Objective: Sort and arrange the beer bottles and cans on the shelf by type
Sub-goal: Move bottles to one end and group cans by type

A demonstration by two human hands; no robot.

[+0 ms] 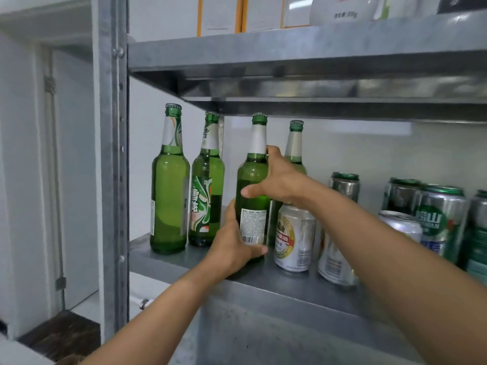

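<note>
Both hands, left hand point(232, 242) low and right hand point(274, 177) high, grip one green bottle point(253, 180) near the shelf point(290, 283) front edge, keeping it upright beside other bottles.

Four green bottles point(168, 180); about six cans point(293, 238).

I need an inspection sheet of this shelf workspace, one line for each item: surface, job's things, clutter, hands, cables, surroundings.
Surface: grey metal shelf, bare along its front edge.
Job's things: four green bottles upright at the left; held bottle is third from the left, fourth bottle behind it. White can stands beside it; green cans stand at the right.
Clutter: nothing seen.
Hands: left hand grips the held bottle low, right hand grips its shoulder.
Cables: nothing seen.
Surroundings: upper shelf with white packages, blurred; white wall behind; grey upright post at the left.
</note>
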